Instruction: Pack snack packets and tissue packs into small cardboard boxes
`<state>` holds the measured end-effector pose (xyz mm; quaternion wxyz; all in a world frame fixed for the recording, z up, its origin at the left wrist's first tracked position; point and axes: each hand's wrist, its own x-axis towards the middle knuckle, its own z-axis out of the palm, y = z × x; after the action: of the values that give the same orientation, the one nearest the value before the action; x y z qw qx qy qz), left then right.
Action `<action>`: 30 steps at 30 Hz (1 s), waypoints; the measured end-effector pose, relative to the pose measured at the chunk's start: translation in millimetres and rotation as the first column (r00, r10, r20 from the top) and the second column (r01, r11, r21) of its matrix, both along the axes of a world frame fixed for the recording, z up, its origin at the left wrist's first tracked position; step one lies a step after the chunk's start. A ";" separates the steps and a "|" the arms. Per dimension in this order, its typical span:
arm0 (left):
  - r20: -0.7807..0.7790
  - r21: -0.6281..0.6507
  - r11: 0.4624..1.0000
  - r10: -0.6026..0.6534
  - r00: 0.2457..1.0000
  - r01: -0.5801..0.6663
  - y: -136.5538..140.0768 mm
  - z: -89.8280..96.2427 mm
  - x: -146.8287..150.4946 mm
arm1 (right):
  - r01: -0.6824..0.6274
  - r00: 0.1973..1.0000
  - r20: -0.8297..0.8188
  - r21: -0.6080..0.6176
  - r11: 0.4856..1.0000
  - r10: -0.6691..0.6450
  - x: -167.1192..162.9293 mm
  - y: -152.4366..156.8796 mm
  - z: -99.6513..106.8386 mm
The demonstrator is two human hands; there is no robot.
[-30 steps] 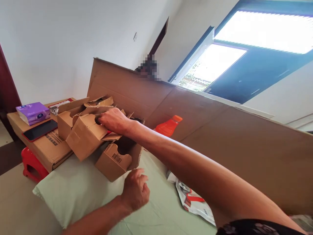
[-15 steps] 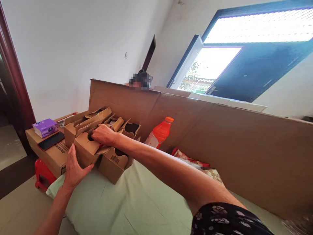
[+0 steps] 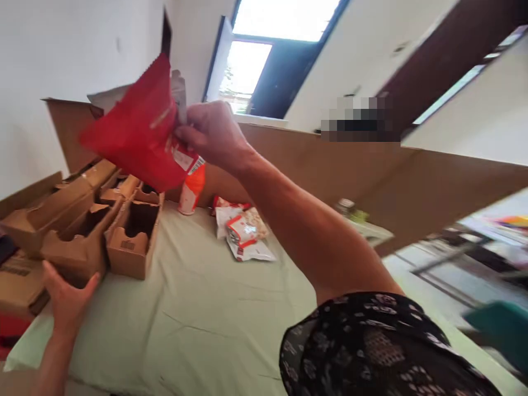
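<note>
My right hand [image 3: 216, 132] is closed on the edge of a red packet [image 3: 136, 124], lifted above the cardboard boxes. Grey-white packaging shows behind the packet, also by my fingers; whether it is a second packet I cannot tell. My left hand [image 3: 68, 300] has thumb and fingers spread against the front of an open-topped cardboard box [image 3: 76, 250]. Just right of that stands another narrow open box [image 3: 127, 247]. Beyond them is an orange-capped bottle [image 3: 190, 192], partly covered by the red packet. Several snack packets [image 3: 247, 228] lie in a small pile on the green cloth [image 3: 198, 308].
A tall cardboard panel [image 3: 297, 165] runs along the back. At far left a flat carton [image 3: 20, 280] sits beside the boxes. Another person's head [image 3: 358, 121], blurred out, shows over the panel. Blurred objects and a teal seat [image 3: 499, 330] are at right.
My right hand has come up out of the box with the red packet and moved right. My left hand stays at the box. The view has swung right, bringing the packet pile into sight.
</note>
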<state>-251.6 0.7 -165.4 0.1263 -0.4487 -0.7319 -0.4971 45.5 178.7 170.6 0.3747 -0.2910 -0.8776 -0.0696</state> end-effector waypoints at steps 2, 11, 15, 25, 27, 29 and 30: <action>0.044 -0.013 1.000 -0.004 0.999 0.004 13.1 0.8 4.8 | 0.059 0.995 0.090 -0.074 0.996 -0.053 46.5 -1.7 -15.6; 0.100 -0.096 0.995 0.002 0.995 0.007 6.0 -1.9 32.6 | 0.616 0.685 0.610 -0.194 0.764 -0.398 163.8 14.7 -154.0; -0.010 -0.004 0.999 0.051 0.999 -0.051 -12.2 32.7 38.7 | 0.663 0.714 0.482 -0.232 0.712 -0.508 186.4 36.5 -180.6; -0.193 -0.279 0.947 -0.220 0.956 0.161 103.3 184.9 18.1 | 0.016 1.000 -0.010 -0.620 0.785 -0.029 60.5 2.2 -313.5; -0.144 -0.405 0.895 -0.266 0.953 0.188 151.1 195.3 12.4 | -0.031 0.998 -0.061 -0.622 0.782 -0.010 32.9 -2.7 -336.6; -0.089 -0.521 0.829 -0.286 0.954 0.200 193.8 197.6 7.8 | -0.060 0.994 -0.113 -0.626 0.778 -0.014 16.5 -3.1 -355.0; -0.065 -0.569 0.797 -0.288 0.955 0.202 211.9 196.7 6.1 | -0.082 0.988 -0.156 -0.630 0.772 -0.022 12.6 -2.3 -362.9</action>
<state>-245.5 212.5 31.3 -0.0212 -0.5924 -0.7687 -0.2401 58.1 176.4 -192.3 0.3224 -0.3907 -0.8224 0.2591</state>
